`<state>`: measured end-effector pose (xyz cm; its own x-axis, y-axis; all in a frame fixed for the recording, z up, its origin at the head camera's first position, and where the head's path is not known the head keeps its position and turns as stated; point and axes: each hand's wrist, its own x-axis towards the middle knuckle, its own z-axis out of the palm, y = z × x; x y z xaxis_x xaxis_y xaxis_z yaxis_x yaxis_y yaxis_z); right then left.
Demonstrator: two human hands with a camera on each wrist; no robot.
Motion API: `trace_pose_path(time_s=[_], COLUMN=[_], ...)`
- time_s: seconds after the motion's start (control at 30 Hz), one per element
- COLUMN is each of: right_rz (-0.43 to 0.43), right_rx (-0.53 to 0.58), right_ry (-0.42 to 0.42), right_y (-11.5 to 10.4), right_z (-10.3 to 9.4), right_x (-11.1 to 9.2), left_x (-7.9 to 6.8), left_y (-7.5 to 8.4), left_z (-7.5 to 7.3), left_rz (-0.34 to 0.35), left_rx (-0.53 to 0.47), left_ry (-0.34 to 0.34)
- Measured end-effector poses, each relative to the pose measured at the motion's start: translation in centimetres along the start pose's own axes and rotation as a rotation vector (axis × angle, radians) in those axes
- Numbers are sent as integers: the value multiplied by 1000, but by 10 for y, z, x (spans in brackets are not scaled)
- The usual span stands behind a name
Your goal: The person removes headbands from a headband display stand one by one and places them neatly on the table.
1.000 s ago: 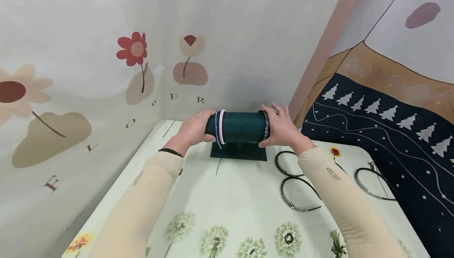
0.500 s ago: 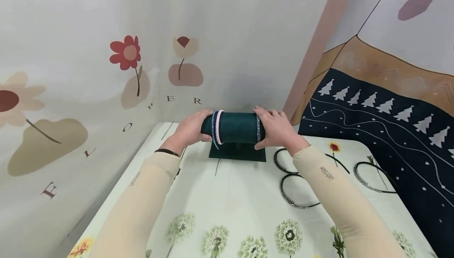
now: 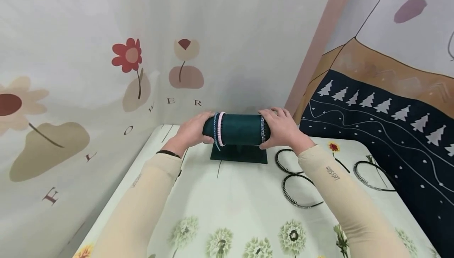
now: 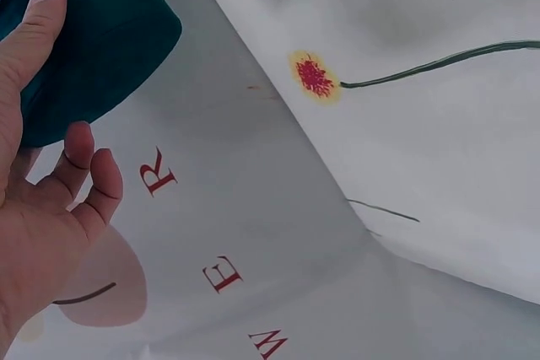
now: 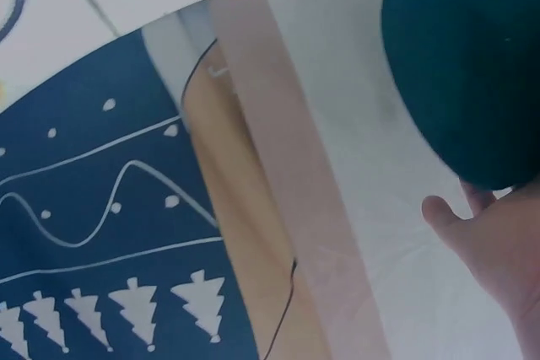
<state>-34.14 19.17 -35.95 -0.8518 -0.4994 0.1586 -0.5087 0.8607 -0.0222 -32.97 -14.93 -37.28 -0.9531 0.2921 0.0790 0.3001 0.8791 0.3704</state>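
Observation:
A dark green velvet headband display stand (image 3: 242, 129), a padded roll on a flat base, stands at the back of the table. Around its left part sit a blue braided headband (image 3: 215, 129) and a pink headband (image 3: 220, 129). A dark glittery headband (image 3: 263, 129) arches over the roll near its right end. My left hand (image 3: 191, 131) grips the roll's left end, its thumb across the green cloth in the left wrist view. My right hand (image 3: 283, 129) holds the glittery headband on the roll, thumb low in front and fingers over the top.
Several loose black toothed headbands lie on the flower-print tablecloth by my right forearm: an upper one (image 3: 278, 162), a lower one (image 3: 286, 195) and another at the right edge (image 3: 358, 177). A printed cloth wall (image 3: 230, 53) rises close behind the stand; dark tree-print fabric (image 3: 372, 120) hangs at right.
My right hand and the glittery headband have shifted inward along the roll, then slightly back to the right. My left hand stays at the left end, and the view has tilted a little.

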Motion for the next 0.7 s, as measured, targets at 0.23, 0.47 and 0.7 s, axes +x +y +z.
trace_pose_path(time_s=[0.23,0.47,0.7], right_rz=[5,46,108], right_rx=[-6,19,31], right_ry=[-6,-20,-21], right_y=[15,29,44], right_z=[-8,-11,-8], right_x=[-7,-16,-27], left_x=[0,1,3], left_y=[0,2,2], left_z=[-2,-3,-2], left_rz=[-15,-16,-2], left_rx=[-7,-17,-30], left_ry=[-11,-16,-10])
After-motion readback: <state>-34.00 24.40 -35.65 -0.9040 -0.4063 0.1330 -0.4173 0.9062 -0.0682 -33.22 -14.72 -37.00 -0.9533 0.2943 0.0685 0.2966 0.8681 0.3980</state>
